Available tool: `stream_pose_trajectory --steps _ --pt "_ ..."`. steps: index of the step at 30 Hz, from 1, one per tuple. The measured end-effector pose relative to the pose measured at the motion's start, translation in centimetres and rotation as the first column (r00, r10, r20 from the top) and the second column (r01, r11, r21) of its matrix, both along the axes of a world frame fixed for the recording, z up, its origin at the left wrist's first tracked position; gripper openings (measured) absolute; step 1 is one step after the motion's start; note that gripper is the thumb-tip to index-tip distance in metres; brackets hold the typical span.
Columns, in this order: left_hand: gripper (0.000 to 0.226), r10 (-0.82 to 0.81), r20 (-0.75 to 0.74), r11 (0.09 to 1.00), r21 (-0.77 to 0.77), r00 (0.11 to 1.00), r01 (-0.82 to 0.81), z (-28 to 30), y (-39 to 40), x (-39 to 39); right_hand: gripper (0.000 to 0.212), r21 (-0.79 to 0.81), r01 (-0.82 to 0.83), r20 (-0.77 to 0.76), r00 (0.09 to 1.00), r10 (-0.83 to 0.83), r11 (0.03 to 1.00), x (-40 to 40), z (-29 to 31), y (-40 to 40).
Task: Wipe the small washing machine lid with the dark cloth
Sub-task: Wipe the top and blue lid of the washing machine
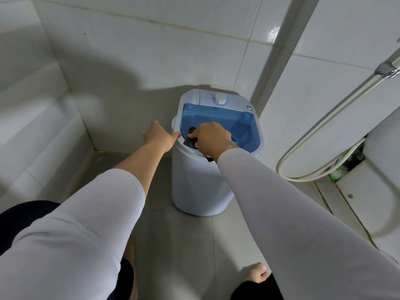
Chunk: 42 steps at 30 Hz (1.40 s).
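White tiled walls (134, 50) and a grey tiled floor (179, 245) enclose the corner where the small washing machine (194, 180) stands, a white plastic tub that looks light enough to slide on the smooth floor if pushed sideways. To its right a shower hose (324, 124) loops down the wall. Both of the person's arms, in pale sleeves, reach forward to the machine. On top sits the lid (218, 116), translucent blue and closed, with a white control dial (220, 98) on the panel behind it; the lid appears hard, glossy and probably slippery when damp, and as thin plastic it would likely flex or rattle under a heavy press. The left hand (159, 135) lies against the machine's left rim with fingers extended, gripping nothing, seemingly steadying the body, which is a sensible place to brace such a light appliance. The right hand (211, 138) is curled over the dark cloth (190, 142), clutching it bunched against the near-left part of the lid. The cloth is soft and limp, so it will follow the surface only where the fingers push it; holding it wadded under the palm, as here, should give the firmest contact, with moderate pressure kept over the supported edges rather than the lid's middle.
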<state>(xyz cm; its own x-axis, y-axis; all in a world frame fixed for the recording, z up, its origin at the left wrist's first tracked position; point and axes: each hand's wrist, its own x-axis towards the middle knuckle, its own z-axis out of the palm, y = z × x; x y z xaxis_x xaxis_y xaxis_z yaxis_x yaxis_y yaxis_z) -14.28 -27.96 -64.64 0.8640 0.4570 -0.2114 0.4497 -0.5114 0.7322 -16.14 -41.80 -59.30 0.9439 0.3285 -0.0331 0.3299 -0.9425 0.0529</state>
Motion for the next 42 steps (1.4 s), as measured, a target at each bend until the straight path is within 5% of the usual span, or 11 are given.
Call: stream_pose_trajectory --steps 9,42 --pt "0.079 -0.006 0.011 0.997 0.08 1.0 0.005 0.2 -1.4 -0.7 0.032 0.015 0.048 0.008 0.999 -0.048 0.999 -0.4 -0.3 -2.9" --pt "0.091 -0.155 -0.053 0.954 0.252 0.986 0.164 2.5 -3.8 -1.2 0.035 0.1 0.331 0.006 0.943 -0.333 0.938 0.6 -1.2 -15.7"
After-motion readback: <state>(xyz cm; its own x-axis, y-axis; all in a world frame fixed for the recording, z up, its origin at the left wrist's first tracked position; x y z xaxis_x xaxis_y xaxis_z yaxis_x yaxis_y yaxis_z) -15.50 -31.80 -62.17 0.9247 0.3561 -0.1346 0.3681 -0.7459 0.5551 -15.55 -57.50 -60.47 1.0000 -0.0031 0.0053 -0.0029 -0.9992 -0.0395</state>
